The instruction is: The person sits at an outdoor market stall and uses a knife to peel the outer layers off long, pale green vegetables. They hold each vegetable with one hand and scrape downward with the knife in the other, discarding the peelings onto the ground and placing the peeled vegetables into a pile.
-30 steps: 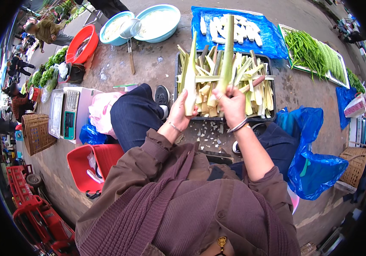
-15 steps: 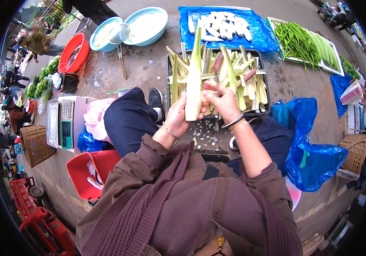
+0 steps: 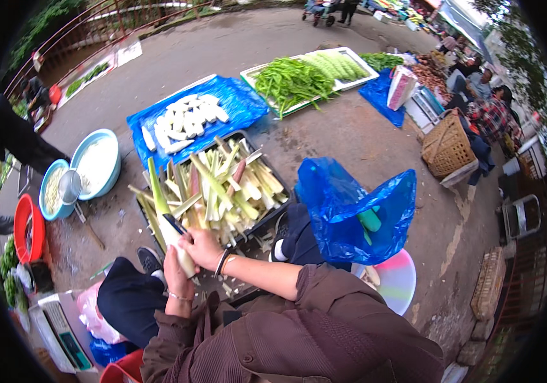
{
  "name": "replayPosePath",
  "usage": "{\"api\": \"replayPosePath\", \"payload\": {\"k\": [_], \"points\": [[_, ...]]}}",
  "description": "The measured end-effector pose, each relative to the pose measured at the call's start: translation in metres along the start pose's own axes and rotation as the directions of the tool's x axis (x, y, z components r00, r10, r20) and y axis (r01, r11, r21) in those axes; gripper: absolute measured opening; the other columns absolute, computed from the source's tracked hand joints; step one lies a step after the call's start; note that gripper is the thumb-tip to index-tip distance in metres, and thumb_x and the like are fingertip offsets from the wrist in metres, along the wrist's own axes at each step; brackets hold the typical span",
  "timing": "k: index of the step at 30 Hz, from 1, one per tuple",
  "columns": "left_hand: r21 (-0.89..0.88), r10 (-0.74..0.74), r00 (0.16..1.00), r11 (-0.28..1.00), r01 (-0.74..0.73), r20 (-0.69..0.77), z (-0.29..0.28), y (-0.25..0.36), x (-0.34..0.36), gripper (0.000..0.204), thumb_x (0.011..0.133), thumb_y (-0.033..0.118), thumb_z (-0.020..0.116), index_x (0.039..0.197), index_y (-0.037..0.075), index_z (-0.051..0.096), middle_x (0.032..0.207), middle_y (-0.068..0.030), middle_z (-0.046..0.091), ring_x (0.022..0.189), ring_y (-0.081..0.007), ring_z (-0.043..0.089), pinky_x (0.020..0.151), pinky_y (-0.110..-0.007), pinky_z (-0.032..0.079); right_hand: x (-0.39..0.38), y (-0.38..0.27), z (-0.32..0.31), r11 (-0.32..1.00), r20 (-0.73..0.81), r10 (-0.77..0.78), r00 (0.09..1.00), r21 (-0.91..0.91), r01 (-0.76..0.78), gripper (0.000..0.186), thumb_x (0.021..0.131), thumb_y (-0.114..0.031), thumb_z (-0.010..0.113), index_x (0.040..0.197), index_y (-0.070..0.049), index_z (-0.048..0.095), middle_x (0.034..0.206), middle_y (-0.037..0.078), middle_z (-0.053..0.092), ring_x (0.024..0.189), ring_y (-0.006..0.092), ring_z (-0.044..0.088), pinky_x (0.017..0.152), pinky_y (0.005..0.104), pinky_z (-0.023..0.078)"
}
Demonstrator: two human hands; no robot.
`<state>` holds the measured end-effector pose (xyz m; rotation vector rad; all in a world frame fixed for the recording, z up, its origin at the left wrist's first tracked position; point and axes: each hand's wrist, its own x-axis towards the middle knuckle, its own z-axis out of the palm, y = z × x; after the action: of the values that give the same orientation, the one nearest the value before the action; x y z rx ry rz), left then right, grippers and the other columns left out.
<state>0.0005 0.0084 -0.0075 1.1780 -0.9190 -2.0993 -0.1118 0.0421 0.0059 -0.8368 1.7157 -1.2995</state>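
Observation:
My left hand is closed round the thick white lower end of a long stem vegetable, a shoot that turns green toward its tip. The shoot points up and away to the left, over the near left side of a black tray. My right hand is closed beside it on a narrow dark tool that lies against the shoot. Whether this is a knife or a peeler I cannot tell. Cut green, white and reddish peelings heap the tray. Peeled white shoots lie beyond on a blue plastic sheet.
A blue plastic bag stands open to my right above a round basin. At left are two light-blue basins, a strainer, a red tub and a scale. Green peppers lie on a far tray.
The view has swung to the right. The shoot has gone from nearly upright to tilted left, my hands have come closer together, and the dark tool now shows against it.

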Motion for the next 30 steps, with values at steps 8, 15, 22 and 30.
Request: {"api": "replayPosePath", "payload": {"k": [8, 15, 22, 30], "points": [[-0.330, 0.070, 0.997, 0.943, -0.051, 0.045, -0.027, -0.010, 0.030, 0.035, 0.095, 0.037, 0.041, 0.100, 0.005, 0.055, 0.079, -0.0027, 0.057, 0.071, -0.0129, 0.056, 0.066, -0.029, 0.047, -0.023, -0.027, 0.000, 0.968, 0.182, -0.250, 0.951, 0.069, 0.241, 0.017, 0.081, -0.015, 0.063, 0.078, 0.000, 0.056, 0.064, 0.010, 0.056, 0.062, 0.0145, 0.055, 0.060, 0.0306, 0.044], [-0.177, -0.163, 0.986, 0.972, 0.155, -0.034, -0.037, -0.007, 0.021, 0.042, 0.095, 0.041, 0.037, 0.108, 0.002, 0.046, 0.076, -0.0071, 0.056, 0.055, -0.0155, 0.056, 0.042, -0.025, 0.045, 0.038, -0.009, -0.038, 0.908, -0.087, -0.323, 0.943, -0.310, 0.282, 0.021, 0.069, -0.002, 0.064, 0.088, 0.002, 0.060, 0.082, 0.015, 0.062, 0.076, 0.0270, 0.061, 0.068, 0.0325, 0.048], [0.131, 0.094, 0.994, 0.986, -0.100, 0.055, 0.012, 0.001, 0.007, 0.040, 0.094, 0.042, 0.038, 0.102, 0.004, 0.048, 0.076, -0.0054, 0.055, 0.054, -0.0132, 0.055, 0.040, -0.022, 0.043, 0.035, 0.008, -0.013, 0.948, 0.177, 0.105, 0.979, 0.281, -0.153, 0.040, 0.076, -0.033, 0.074, 0.086, 0.003, 0.059, 0.075, 0.005, 0.061, 0.056, 0.0094, 0.053, 0.049, 0.0236, 0.044], [0.044, 0.066, 0.993, 0.997, -0.071, 0.094, 0.019, 0.002, 0.001, 0.042, 0.095, 0.043, 0.035, 0.097, 0.003, 0.049, 0.073, -0.0055, 0.054, 0.051, -0.0131, 0.053, 0.039, -0.023, 0.042, 0.014, 0.002, -0.014, 0.855, 0.144, 0.158, 0.977, 0.475, -0.209, 0.030, 0.082, -0.024, 0.069, 0.091, 0.002, 0.057, 0.070, 0.004, 0.059, 0.048, 0.0089, 0.050, 0.039, 0.0237, 0.040]]}}
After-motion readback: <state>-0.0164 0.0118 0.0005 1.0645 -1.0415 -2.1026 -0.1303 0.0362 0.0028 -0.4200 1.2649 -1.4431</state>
